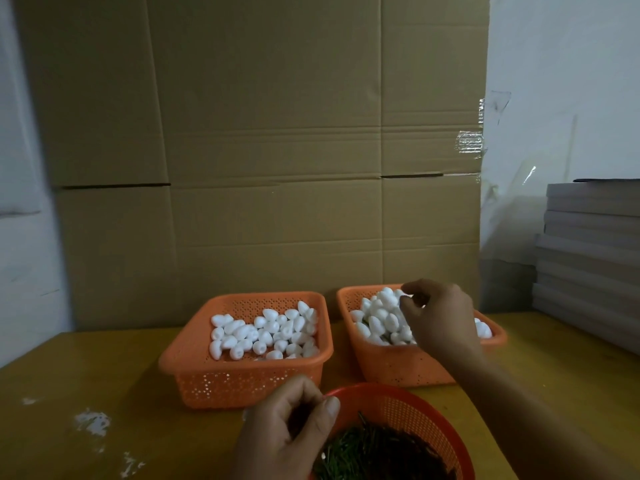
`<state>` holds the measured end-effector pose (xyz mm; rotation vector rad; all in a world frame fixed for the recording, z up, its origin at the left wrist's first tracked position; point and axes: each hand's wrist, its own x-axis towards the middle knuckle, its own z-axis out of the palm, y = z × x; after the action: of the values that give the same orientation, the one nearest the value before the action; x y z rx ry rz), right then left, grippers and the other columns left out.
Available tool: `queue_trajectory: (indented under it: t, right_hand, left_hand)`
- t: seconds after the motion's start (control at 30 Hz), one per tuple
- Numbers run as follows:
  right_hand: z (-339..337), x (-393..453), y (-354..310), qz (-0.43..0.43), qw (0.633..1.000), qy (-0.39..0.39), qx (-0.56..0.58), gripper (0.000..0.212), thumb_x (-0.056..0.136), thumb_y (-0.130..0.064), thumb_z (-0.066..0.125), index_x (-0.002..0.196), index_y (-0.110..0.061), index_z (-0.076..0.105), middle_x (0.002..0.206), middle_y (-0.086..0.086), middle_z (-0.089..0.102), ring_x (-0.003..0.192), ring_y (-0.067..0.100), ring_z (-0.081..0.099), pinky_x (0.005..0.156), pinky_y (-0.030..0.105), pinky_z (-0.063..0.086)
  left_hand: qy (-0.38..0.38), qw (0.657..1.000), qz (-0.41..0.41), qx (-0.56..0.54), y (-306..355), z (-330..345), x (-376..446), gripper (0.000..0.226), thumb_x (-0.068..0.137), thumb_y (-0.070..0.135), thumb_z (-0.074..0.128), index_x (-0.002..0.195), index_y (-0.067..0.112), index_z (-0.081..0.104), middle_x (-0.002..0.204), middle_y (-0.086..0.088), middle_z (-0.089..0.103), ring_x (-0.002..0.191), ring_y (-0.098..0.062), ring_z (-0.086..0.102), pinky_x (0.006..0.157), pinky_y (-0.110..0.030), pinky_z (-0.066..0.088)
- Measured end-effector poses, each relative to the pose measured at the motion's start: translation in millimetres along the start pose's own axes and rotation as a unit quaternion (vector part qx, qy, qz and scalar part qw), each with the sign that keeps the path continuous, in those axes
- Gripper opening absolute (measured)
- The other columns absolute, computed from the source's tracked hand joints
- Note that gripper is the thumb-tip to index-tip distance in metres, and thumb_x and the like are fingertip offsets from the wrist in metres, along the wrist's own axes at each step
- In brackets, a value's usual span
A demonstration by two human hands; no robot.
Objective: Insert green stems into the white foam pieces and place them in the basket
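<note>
Hands apart | right hand (pixel 440 317) fingers curled over right basket (pixel 415 367) at table's back edge, hold unclear | left hand (pixel 294 420) pinches dark stems at round stem basket (pixel 426 410), front edge | foam pieces (pixel 266 336) in left basket (pixel 239 379) | risk: loose pinch drops stems

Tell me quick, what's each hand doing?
Left hand: fingers curled over the round basket; holding anything, cannot tell.
Right hand: over the right basket; grip unclear.

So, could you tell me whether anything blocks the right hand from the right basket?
Nothing visible does: the right hand is above the right basket, whose top is open, its fingers just over the foam pieces heaped inside.
</note>
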<state>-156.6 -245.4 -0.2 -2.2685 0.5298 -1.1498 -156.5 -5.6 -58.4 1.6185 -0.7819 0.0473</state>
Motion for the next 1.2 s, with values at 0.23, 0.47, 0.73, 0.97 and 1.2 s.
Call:
queue_trajectory:
  t: [0.23, 0.47, 0.73, 0.97, 1.2]
  right_hand:
    - [-27, -75, -20, -0.062, 0.988, -0.131, 0.050, 0.028, 0.088, -0.014, 0.064, 0.109, -0.030, 0.074, 0.078, -0.018, 0.068, 0.084, -0.010, 0.061, 0.066, 0.009, 0.049]
    - [-22, -101, -19, -0.104, 0.968, -0.228, 0.018, 0.038, 0.083, -0.028, 0.062, 0.117, -0.044, 0.068, 0.096, -0.018, 0.071, 0.094, -0.002, 0.064, 0.088, 0.022, 0.053]
    - [-14, -114, -24, -0.112, 0.979, -0.159, 0.068, 0.033, 0.076, -0.035, 0.054, 0.101, -0.042, 0.074, 0.077, -0.017, 0.073, 0.076, 0.004, 0.069, 0.071, 0.031, 0.058]
    - [-13, -118, -29, -0.139, 0.979, -0.088, 0.117, 0.026, 0.075, -0.033, 0.056, 0.089, -0.036, 0.077, 0.067, -0.015, 0.071, 0.057, 0.004, 0.066, 0.054, 0.032, 0.056]
    - [-12, -120, -29, -0.157, 0.974, -0.075, 0.145, 0.024, 0.074, -0.027, 0.059, 0.089, -0.035, 0.076, 0.067, -0.019, 0.070, 0.055, 0.002, 0.066, 0.050, 0.028, 0.054]
  left_hand:
    - [0.007, 0.996, -0.030, 0.084, 0, -15, 12, 0.036, 0.086, 0.050, 0.058, 0.060, 0.025, 0.055, 0.051, 0.006, 0.047, 0.050, -0.002, 0.046, 0.052, -0.017, 0.039]
    - [0.043, 0.961, 0.037, 0.270, -11, -44, 70, 0.017, 0.097, 0.016, 0.059, 0.083, 0.026, 0.062, 0.069, 0.008, 0.064, 0.064, -0.005, 0.059, 0.057, -0.018, 0.046]
    - [-0.135, 0.854, -0.146, 0.480, -45, -67, 161, 0.014, 0.091, 0.038, 0.064, 0.089, 0.024, 0.065, 0.091, 0.005, 0.068, 0.080, -0.009, 0.062, 0.070, -0.030, 0.051]
    - [-0.314, 0.695, -0.287, 0.579, -62, -63, 183, 0.088, 0.077, 0.075, 0.054, 0.150, 0.029, 0.036, 0.159, 0.000, 0.033, 0.142, -0.023, 0.037, 0.117, -0.049, 0.027]
    - [-0.338, 0.716, -0.288, 0.538, -57, -50, 178, 0.057, 0.096, 0.047, 0.054, 0.149, 0.031, 0.040, 0.162, 0.004, 0.024, 0.145, -0.021, 0.028, 0.118, -0.047, 0.028]
